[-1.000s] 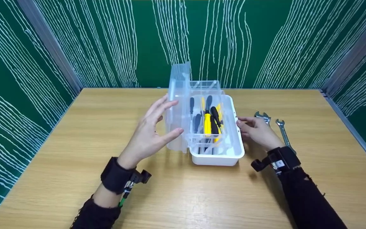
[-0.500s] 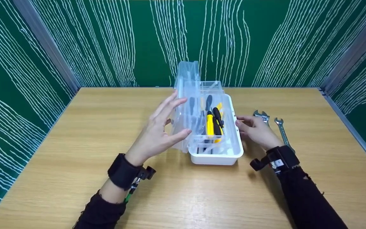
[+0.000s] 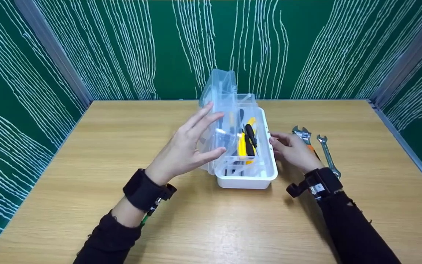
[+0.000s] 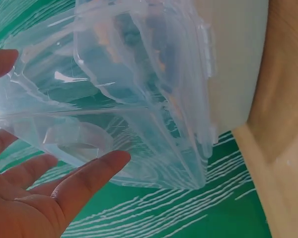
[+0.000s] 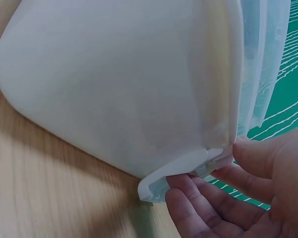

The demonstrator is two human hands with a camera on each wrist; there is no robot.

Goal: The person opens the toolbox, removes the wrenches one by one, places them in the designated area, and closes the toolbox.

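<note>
A white toolbox [image 3: 245, 183] with a clear hinged lid [image 3: 218, 85] stands on the table, the lid raised and leaning over the left part of the box. My left hand [image 3: 187, 146] is spread at the lid's outer side, thumb and fingers apart and fairly straight. On the box's right side, my right hand [image 3: 294, 151] grips the rim; in the right wrist view its thumb is at the edge and the fingers curl by a white latch [image 5: 156, 184]. Inside lie a black-handled screwdriver [image 3: 250, 134], a yellow-handled tool [image 3: 241, 147] and other tools, partly hidden behind the lid.
Right of the box, an adjustable wrench [image 3: 302, 133] with an orange-and-black handle lies partly behind my right hand. Beside it is a combination wrench [image 3: 327, 154]. Green panels [image 3: 181, 47] with white wavy lines border the wooden table [image 3: 211, 227].
The lid has swung rightward over the box, and my left hand has moved right along with it. The box and my right hand have shifted slightly left.
</note>
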